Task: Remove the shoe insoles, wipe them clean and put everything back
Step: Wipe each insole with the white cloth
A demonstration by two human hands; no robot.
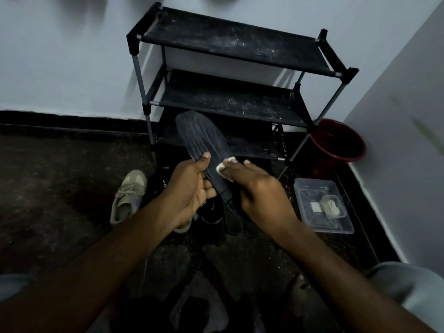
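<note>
A dark ribbed insole (200, 140) is held up in front of the shoe rack, toe end pointing away. My left hand (192, 191) grips its heel half, thumb on top. My right hand (259, 191) presses a small white wipe (224, 164) against the insole's right edge, fingers over the wipe. Below the hands, on the floor, lie a black shoe (211, 212) and another dark insole (231, 221). A beige sneaker (128, 195) lies to the left.
A black three-tier shoe rack (235, 56) stands against the wall. A red bucket (338, 143) sits in the right corner. A clear plastic container (322, 205) with cloths lies on the floor at right. Dark floor stretches to the left.
</note>
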